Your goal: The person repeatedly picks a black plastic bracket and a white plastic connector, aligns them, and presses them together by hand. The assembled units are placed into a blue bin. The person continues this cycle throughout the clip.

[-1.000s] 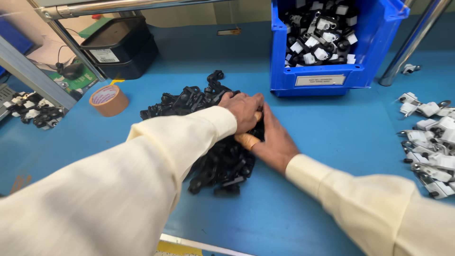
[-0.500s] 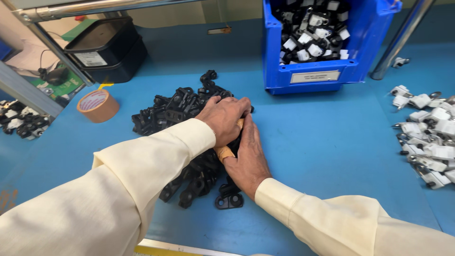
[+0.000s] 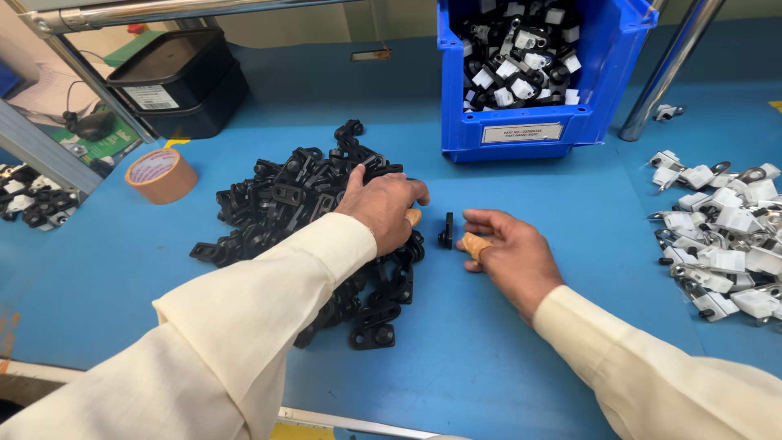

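Your left hand (image 3: 383, 208) lies palm-down on the right edge of the heap of black moulded plastic brackets (image 3: 305, 216) at mid-desk, its fingers curled loosely over the parts and pinching nothing I can see. Your right hand (image 3: 509, 253) rests on the blue desk (image 3: 521, 367) just right of it, fingers spread and slack, thumb tip in a tan cot. One single black plastic clip (image 3: 445, 231) stands on edge in the gap between your hands, just off the right fingertips.

Risks:
- Clip on edge is unstable; a nudge from either hand probably tips it or knocks it back into the heap.
- Sleeve drags across the heap and could sweep brackets toward the desk's near edge.
- White-and-metal latch parts (image 3: 725, 236) at the right edge could mix in if you reach wide.
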